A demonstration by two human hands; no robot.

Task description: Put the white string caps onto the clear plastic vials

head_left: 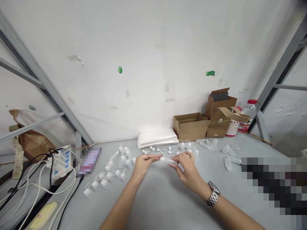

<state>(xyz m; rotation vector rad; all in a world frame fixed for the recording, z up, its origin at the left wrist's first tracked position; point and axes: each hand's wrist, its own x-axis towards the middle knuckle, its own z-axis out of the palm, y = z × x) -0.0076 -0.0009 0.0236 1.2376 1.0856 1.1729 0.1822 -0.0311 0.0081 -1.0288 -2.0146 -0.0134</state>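
A small translucent plastic bottle [169, 160] lies sideways between my hands above the grey table [153, 204]. My left hand [143, 164] pinches its white cap end with thumb and fingertips. Around the bottle's body, the fingers of my right hand [188, 166] are closed. Several similar bottles with white looped caps [104, 183] lie to the left of my left hand. Small white caps [157, 149] are scattered just beyond my hands, and a few more white caps with loops [189, 146] stand behind my right hand. Uncapped translucent bottles [227, 163] lie farther right.
A stack of white sheets or flat boxes [155, 138], an open cardboard box [193, 129] and a brown paper bag [217, 123] stand along the wall. Red-capped bottles [249, 111] are at the right. Left are a purple phone-like object [90, 161], a power strip [62, 163] and cables.
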